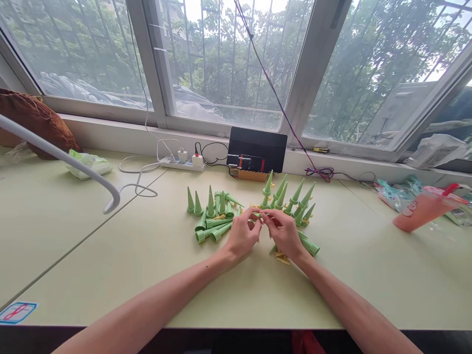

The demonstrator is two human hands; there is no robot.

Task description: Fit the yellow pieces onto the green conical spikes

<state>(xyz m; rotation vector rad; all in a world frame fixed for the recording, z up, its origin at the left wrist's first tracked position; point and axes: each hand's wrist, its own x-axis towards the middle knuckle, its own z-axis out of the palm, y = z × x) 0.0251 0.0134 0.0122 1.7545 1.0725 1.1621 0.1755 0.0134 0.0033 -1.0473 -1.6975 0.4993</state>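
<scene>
My left hand (242, 232) and my right hand (286, 233) meet over the middle of the table, fingertips pinched together. Between them shows a small part of a green plastic spike (257, 215); the fingers hide most of it. Left of my hands, several green spikes lie on their sides, such as a hollow spike (206, 235), while others stand point up, such as an upright spike (190, 201). Beyond my right hand stands a cluster of upright spikes (294, 196) with yellow bits at their bases. Small yellow plastic pieces (282, 258) lie under my right wrist, beside another lying spike (310, 246).
A black tablet (257, 147) leans at the window, with a power strip (183, 165) and cables to its left. On the right is a tilted cup of pink drink (424, 209). A white curved bar (66, 157) crosses the left side, near a tissue pack (90, 165).
</scene>
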